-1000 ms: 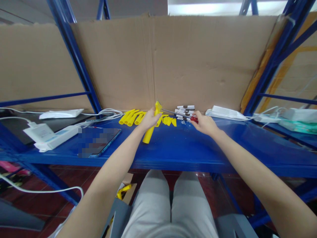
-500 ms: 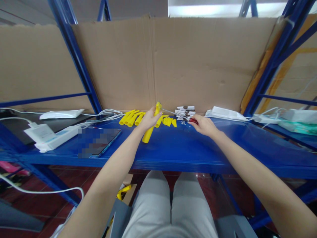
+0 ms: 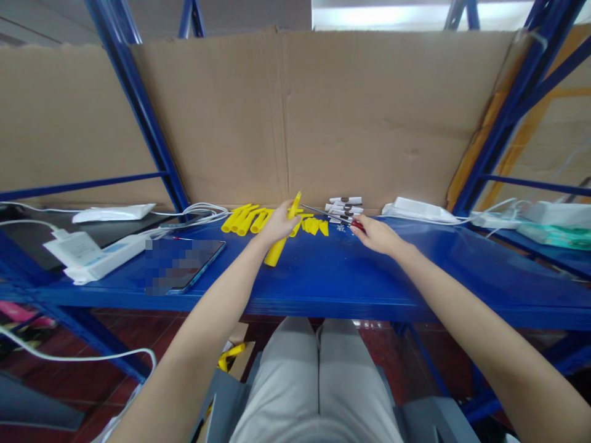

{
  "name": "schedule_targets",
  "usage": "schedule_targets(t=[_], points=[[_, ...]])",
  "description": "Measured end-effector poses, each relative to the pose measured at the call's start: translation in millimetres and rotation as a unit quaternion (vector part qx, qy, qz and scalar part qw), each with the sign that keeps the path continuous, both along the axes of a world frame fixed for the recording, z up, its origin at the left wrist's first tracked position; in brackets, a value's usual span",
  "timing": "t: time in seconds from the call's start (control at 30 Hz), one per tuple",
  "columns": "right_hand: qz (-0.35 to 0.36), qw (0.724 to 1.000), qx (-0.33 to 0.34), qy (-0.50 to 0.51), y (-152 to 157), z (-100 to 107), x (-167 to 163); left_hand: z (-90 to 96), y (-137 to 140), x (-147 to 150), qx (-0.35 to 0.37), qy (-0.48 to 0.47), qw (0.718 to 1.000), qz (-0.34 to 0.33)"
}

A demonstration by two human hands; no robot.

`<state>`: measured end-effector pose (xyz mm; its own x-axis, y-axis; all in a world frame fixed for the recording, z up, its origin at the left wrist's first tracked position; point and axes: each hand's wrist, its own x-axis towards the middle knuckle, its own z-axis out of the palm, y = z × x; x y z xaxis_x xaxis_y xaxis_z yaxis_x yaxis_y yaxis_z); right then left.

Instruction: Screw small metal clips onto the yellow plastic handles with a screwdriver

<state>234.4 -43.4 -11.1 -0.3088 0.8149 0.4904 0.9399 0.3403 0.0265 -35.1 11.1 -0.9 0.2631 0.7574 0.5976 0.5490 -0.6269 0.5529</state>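
My left hand [image 3: 278, 223] is closed around a yellow tube [image 3: 276, 251], which slants up and away with a narrow, pointed upper end. In my right hand [image 3: 379, 234] are red-handled scissors [image 3: 327, 214], their thin metal blades reaching left towards the tube's upper end. Whether the blade tips touch the tube is too small to tell. Several yellow tubes [image 3: 246, 222] with slanted ends lie to the left of my left hand. Between my hands, a row of small yellow offcuts [image 3: 314, 226] lies on the blue shelf [image 3: 332, 271].
White printed packets [image 3: 346, 201] are stacked behind my right hand. A tablet-like device [image 3: 203, 261], a white power strip [image 3: 113, 255] and coiled white cable [image 3: 207, 213] lie to the left. A white package [image 3: 418, 211] is at the right, before the cardboard wall [image 3: 369, 117].
The tube's upper end has gone from broad to narrow and pointed. A faint thin streak shows above it. The scissor blades sit closer together, and both hands have barely moved.
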Motion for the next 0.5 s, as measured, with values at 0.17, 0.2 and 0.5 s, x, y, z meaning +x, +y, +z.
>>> schedule_targets(t=[0.17,0.2,0.5], points=[[0.000,1.000,0.008,-0.007,4.4,-2.6,0.3,1.1,-1.3,-0.2,0.010,-0.015,1.000,-0.006],[-0.009,1.000,0.011,-0.004,5.0,-2.9,0.5,1.7,-2.0,-0.3,0.012,-0.015,1.000,-0.008],[-0.024,0.999,0.019,0.022,3.4,-2.2,2.2,5.4,-9.3,1.4,0.008,-0.008,1.000,-0.020]])
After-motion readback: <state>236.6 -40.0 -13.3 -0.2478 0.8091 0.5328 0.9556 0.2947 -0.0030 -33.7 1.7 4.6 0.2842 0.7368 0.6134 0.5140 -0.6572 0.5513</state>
